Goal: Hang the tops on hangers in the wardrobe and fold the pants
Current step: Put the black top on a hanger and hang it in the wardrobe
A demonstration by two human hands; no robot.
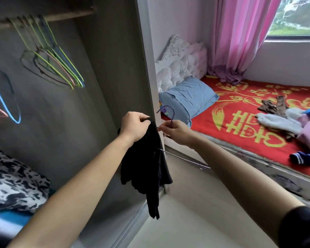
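Note:
A black top (147, 163) hangs limp in front of the wardrobe's edge. My left hand (133, 127) grips its upper part. My right hand (175, 130) pinches the neck of a purple wire hanger (166, 111), whose hook points up; one arm of the hanger sticks out to the right below the top. Inside the open wardrobe, several empty coloured hangers (61, 67) hang from the wooden rail (61, 16). More hangers (5, 106) show blurred at the far left. A pile of clothes (297, 122) lies on the bed at the right.
The wardrobe's side panel (147, 68) stands between the wardrobe and the bed. A black-and-white patterned bundle (13, 178) fills the wardrobe's lower left. The bed has a red and gold cover (240, 126), a blue pillow (188, 97) and a dark blue sock (301, 158). Pink curtains hang by the window.

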